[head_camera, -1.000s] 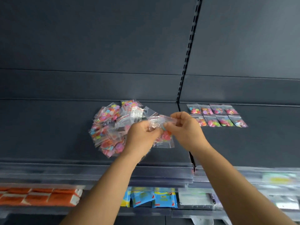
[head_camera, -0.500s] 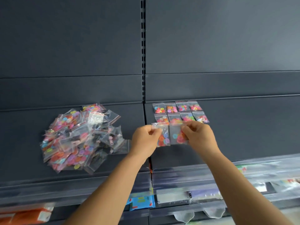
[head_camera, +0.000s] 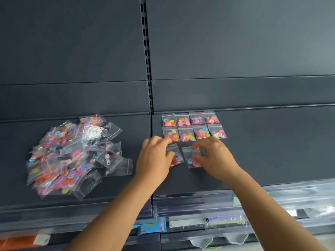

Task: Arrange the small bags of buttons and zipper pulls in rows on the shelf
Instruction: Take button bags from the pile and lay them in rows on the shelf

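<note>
Placement of two more small clear zip bags of coloured buttons is what I am busy with, starting a third row on the dark grey metal shelf [head_camera: 272,151]. My left hand [head_camera: 154,160] has its fingers spread flat over the left bag [head_camera: 176,156], pressing it down rather than pinching it. My right hand [head_camera: 215,156] rests its fingertips on the right bag [head_camera: 191,158], the one with a blue button showing; thumb and forefinger sit at its edge, and whether they pinch it or only touch it I cannot tell. Both bags lie on the shelf just in front of the two finished rows of four button bags [head_camera: 194,126], and both sit slightly askew.

To do this well, I judge that I should slide each bag, not lift it, until its top edge runs parallel to the row behind and its sides line up with the columns above. The plastic is slick and the buttons shift inside, so a light flat press should steady it while I nudge. I must keep my knuckles low and clear of the second row, which lies very close, or I will knock it crooked.

The big loose heap of clear bags of buttons and zipper pulls [head_camera: 72,156] waits to the left on the neighbouring shelf section, so most of the work remains.
</note>
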A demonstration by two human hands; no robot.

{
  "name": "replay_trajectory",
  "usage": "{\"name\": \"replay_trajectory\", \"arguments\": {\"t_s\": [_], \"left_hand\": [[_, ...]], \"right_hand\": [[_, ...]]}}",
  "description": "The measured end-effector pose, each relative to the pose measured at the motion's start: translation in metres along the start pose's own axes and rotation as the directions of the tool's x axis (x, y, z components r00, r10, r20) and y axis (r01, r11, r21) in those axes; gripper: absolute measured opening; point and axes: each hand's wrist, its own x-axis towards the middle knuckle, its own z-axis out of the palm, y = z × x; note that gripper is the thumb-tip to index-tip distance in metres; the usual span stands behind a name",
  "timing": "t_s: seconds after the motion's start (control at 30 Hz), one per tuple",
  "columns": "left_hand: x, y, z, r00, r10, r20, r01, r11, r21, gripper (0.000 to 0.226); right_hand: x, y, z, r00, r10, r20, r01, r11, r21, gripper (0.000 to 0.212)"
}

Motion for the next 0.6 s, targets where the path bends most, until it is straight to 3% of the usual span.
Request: {"name": "replay_trajectory", "arguments": {"t_s": [0.13,0.6], "left_hand": [[-0.009,-0.001,0.007,0.981,0.142,0.129,-0.145,0.989,0.013,0.029],[0.003,-0.004,0.008,0.958,0.228,0.172,-0.233,0.972,0.009,0.029]], "right_hand": [[-0.004,-0.005,0.003,0.987,-0.149,0.063,0.152,0.987,-0.045,0.015],[0.007,-0.005,0.017,0.996,-0.087,-0.007,0.087,0.995,-0.051,0.021]]}}
